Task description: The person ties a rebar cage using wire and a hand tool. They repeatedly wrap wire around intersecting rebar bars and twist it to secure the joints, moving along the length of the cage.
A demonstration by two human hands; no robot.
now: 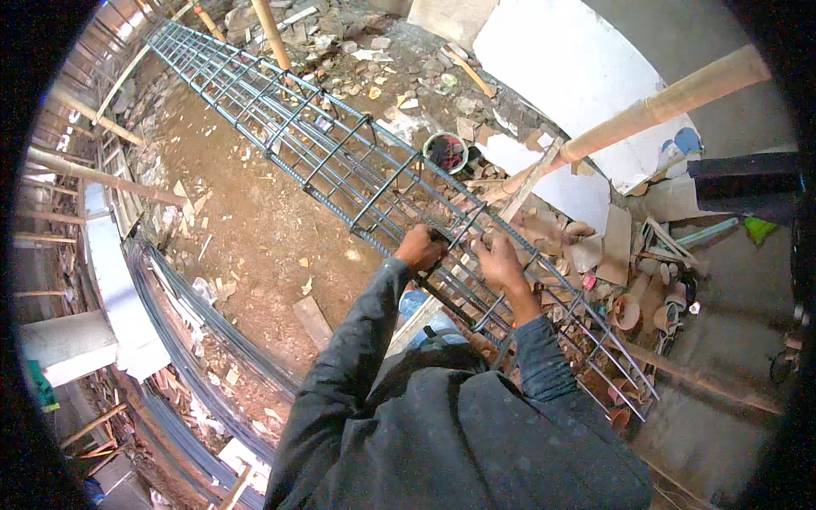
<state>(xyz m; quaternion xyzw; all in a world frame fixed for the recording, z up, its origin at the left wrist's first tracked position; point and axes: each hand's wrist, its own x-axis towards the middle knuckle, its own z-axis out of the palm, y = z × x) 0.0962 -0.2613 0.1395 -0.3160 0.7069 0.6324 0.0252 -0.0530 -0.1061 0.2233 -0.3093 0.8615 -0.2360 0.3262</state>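
A long cage of steel reinforcing bars point(289, 173) slants from the far left to the near right, with square stirrups point(387, 194) spaced along it. Toward its near end, my left hand point(422, 248) is closed at the left-side bars, fingers curled around part of the cage. My right hand point(499, 262) is just right of it, over the cage, with thumb and fingers pinched together. Whatever lies between those fingertips is too small to make out. Loose straight bars run lengthwise inside the cage.
A bamboo pole point(663, 106) slants in from the right beside a white panel point(561, 68). A round bucket point(465, 157) stands beyond the cage. Broken clay pieces point(625, 311) lie at right. Bundled long bars point(223, 327) curve along the ground at left.
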